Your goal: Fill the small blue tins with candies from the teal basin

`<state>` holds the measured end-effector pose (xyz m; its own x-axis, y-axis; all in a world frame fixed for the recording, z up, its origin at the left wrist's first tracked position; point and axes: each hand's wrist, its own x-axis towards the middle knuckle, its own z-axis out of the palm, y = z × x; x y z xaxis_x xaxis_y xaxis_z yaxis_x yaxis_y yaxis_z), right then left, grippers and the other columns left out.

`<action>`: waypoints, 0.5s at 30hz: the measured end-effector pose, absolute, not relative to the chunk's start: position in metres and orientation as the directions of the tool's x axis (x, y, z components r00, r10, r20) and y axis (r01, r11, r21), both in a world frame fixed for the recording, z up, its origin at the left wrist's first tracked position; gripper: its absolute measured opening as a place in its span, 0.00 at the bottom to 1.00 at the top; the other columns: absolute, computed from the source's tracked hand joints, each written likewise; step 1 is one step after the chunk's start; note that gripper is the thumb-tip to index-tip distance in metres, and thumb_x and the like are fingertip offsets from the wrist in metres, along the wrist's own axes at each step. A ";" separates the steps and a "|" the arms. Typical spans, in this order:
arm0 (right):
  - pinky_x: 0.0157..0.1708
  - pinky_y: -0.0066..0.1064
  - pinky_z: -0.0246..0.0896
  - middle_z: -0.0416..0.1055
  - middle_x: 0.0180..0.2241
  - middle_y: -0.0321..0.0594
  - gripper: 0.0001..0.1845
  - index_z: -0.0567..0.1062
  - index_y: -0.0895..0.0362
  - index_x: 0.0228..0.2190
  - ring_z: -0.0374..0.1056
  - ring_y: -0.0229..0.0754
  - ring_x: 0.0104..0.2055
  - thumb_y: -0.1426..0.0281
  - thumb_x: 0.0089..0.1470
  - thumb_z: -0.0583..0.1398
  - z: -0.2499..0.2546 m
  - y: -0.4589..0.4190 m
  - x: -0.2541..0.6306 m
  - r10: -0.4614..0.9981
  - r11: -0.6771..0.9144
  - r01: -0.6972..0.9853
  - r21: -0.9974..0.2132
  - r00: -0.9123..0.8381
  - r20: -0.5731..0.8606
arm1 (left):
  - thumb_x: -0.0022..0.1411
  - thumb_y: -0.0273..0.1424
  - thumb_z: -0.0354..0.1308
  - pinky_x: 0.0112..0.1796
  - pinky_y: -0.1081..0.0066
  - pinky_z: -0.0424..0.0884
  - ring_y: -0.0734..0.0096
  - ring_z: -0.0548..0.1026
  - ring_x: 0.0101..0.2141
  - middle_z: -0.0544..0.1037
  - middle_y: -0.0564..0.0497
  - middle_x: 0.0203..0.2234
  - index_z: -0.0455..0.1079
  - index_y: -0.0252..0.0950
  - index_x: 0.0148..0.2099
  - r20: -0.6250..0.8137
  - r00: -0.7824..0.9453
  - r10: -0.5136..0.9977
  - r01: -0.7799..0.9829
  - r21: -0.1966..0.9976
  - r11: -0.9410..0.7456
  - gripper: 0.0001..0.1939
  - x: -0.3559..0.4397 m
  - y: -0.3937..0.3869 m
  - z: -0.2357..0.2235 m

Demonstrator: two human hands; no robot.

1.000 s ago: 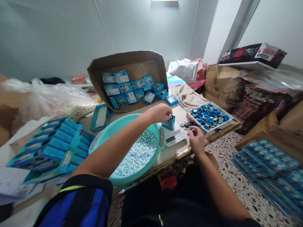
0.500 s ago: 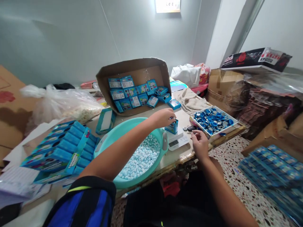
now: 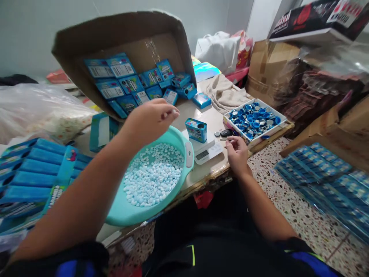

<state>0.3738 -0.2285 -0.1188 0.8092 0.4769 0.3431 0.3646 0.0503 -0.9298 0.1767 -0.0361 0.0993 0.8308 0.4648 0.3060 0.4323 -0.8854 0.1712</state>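
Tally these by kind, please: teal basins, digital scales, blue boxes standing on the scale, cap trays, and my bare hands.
Teal basin: 1
Digital scale: 1
Blue box on the scale: 1
Cap tray: 1
Left hand, right hand: 2
Total: 6

Cool, diffuse light, apparently from above, leaves deep shadow inside the brown open cardboard box [image 3: 127,36] at eleven o'clock. Glare whitens the clear crinkled plastic film [image 3: 344,57] towards two. Black fabric clothing [image 3: 175,238] at six loses detail. Digits on the white flat plastic scale [image 3: 213,152] near four blur; wide-angle distortion stretches the edges.
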 end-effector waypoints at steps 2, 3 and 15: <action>0.36 0.36 0.68 0.72 0.32 0.37 0.11 0.78 0.53 0.40 0.69 0.43 0.34 0.61 0.61 0.62 -0.119 -0.229 0.375 0.485 0.048 0.365 -0.930 0.805 0.341 | 0.74 0.42 0.49 0.43 0.65 0.71 0.63 0.77 0.41 0.81 0.48 0.42 0.82 0.41 0.47 0.350 0.787 0.509 0.503 0.115 -0.857 0.21 0.167 -0.031 0.102; 0.36 0.36 0.68 0.71 0.32 0.37 0.10 0.78 0.53 0.40 0.69 0.43 0.34 0.61 0.61 0.62 -0.119 -0.229 0.375 0.487 0.047 0.357 -0.933 0.807 0.333 | 0.74 0.42 0.48 0.46 0.63 0.71 0.61 0.77 0.43 0.81 0.47 0.43 0.81 0.41 0.49 0.386 0.768 0.510 0.528 0.068 -0.846 0.21 0.165 -0.029 0.101; 0.34 0.36 0.68 0.71 0.33 0.37 0.09 0.79 0.52 0.40 0.69 0.42 0.33 0.62 0.62 0.62 -0.114 -0.231 0.374 0.490 0.055 0.345 -0.937 0.808 0.326 | 0.69 0.34 0.52 0.56 0.54 0.71 0.52 0.76 0.50 0.79 0.46 0.44 0.81 0.48 0.52 0.397 0.812 0.427 0.456 0.023 -0.890 0.17 0.198 -0.047 0.093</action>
